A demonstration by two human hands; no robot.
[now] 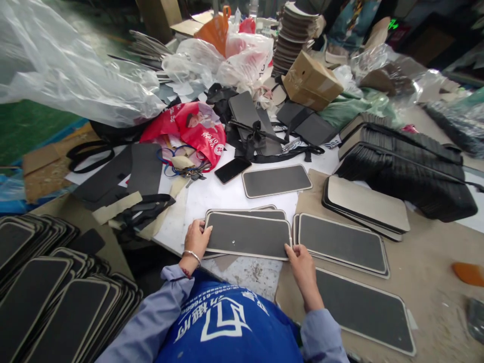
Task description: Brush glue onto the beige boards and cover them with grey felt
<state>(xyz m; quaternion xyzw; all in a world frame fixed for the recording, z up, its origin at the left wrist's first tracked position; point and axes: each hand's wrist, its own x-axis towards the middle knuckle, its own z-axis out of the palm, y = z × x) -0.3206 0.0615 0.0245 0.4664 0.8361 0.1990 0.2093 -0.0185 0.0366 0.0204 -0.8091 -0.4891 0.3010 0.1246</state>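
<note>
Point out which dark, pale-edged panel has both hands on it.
It's the panel on top of the pile just beyond the blue cloth: the left hand holds its left end, the right hand its right end.

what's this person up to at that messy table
Someone in a blue apron holds a dark, pale-edged panel by its ends, left hand on one, right hand on the other. Similar panels lie beneath it and to the right. Beyond it are a single panel and a phone.
</note>
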